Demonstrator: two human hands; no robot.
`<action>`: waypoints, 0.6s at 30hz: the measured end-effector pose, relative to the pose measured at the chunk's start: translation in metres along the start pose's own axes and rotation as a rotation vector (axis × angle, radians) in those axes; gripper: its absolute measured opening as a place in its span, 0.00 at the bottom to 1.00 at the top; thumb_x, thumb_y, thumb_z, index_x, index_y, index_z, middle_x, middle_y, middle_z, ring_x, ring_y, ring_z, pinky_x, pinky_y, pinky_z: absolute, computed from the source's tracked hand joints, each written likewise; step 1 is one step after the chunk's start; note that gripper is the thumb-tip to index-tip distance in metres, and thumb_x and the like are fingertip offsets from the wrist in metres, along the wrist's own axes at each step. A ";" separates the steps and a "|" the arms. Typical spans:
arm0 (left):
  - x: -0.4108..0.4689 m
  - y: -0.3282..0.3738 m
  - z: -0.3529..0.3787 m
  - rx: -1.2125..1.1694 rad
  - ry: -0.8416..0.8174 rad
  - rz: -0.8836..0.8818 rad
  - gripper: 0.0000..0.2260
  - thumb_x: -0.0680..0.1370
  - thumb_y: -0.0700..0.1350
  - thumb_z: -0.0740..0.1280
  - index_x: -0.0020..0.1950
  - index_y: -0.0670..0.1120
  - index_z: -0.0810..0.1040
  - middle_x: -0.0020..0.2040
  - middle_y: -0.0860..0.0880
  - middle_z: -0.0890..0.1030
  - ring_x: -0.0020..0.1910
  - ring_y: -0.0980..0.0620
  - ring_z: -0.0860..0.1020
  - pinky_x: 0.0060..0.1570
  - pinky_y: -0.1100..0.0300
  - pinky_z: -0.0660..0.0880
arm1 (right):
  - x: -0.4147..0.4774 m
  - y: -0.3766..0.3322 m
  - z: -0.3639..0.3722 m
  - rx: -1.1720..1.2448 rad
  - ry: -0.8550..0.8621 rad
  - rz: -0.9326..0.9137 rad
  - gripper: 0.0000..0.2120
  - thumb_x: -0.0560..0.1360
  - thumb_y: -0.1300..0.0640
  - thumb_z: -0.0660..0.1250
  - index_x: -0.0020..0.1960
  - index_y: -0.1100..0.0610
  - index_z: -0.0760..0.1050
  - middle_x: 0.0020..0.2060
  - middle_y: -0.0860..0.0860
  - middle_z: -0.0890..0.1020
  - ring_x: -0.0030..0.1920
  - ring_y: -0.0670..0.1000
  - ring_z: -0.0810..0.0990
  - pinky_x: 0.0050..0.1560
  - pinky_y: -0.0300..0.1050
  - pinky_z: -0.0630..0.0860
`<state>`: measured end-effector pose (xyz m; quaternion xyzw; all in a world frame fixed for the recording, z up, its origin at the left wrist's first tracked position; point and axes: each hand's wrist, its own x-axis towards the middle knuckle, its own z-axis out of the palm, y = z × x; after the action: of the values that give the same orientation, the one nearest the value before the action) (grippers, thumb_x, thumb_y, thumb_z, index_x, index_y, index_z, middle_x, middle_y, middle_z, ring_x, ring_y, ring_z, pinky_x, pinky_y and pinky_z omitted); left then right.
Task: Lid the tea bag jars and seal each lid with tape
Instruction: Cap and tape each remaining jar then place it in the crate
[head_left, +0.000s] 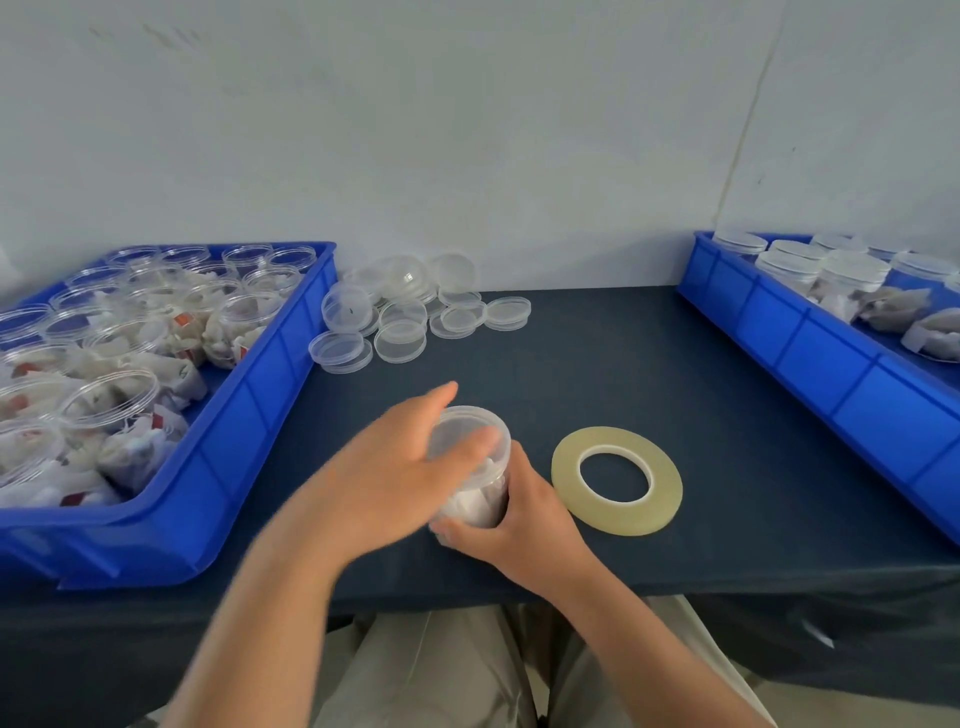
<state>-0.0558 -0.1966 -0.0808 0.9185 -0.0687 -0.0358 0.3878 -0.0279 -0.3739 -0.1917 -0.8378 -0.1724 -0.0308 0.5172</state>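
A clear plastic jar (480, 499) with white tea bags inside stands near the table's front edge, a clear lid (470, 431) on its top. My left hand (400, 467) lies over the lid, fingers wrapped around its rim. My right hand (524, 519) grips the jar's lower wall from the right. A roll of clear tape (616, 487) lies flat just right of the jar, untouched. Loose clear lids (402, 312) sit in a heap at the back of the table.
A blue bin (249, 415) at the left holds several open jars with tea bags. Another blue bin (810, 343) at the right holds lidded jars. The dark table cloth (623, 364) runs to a white wall behind.
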 end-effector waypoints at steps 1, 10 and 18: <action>0.004 0.011 0.018 0.093 0.054 -0.040 0.47 0.69 0.82 0.53 0.84 0.61 0.60 0.79 0.64 0.66 0.79 0.62 0.64 0.68 0.60 0.66 | 0.000 -0.001 0.002 -0.037 -0.003 -0.020 0.33 0.67 0.33 0.78 0.67 0.35 0.68 0.56 0.31 0.81 0.56 0.38 0.82 0.49 0.38 0.81; 0.030 0.011 0.062 0.495 0.449 0.125 0.17 0.74 0.70 0.61 0.55 0.62 0.78 0.50 0.59 0.72 0.46 0.59 0.71 0.38 0.61 0.65 | 0.004 -0.002 -0.002 -0.147 0.046 -0.052 0.26 0.64 0.33 0.74 0.56 0.35 0.66 0.49 0.34 0.78 0.50 0.38 0.81 0.40 0.36 0.79; 0.028 0.004 0.058 0.362 0.419 0.215 0.18 0.74 0.73 0.64 0.54 0.64 0.82 0.54 0.62 0.76 0.52 0.61 0.75 0.43 0.71 0.66 | 0.005 -0.005 0.003 -0.153 0.021 -0.117 0.29 0.68 0.38 0.75 0.65 0.43 0.71 0.55 0.36 0.76 0.56 0.40 0.80 0.48 0.37 0.80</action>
<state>-0.0357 -0.2447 -0.1190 0.9475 -0.0894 0.2087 0.2250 -0.0256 -0.3678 -0.1874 -0.8629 -0.2126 -0.0829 0.4509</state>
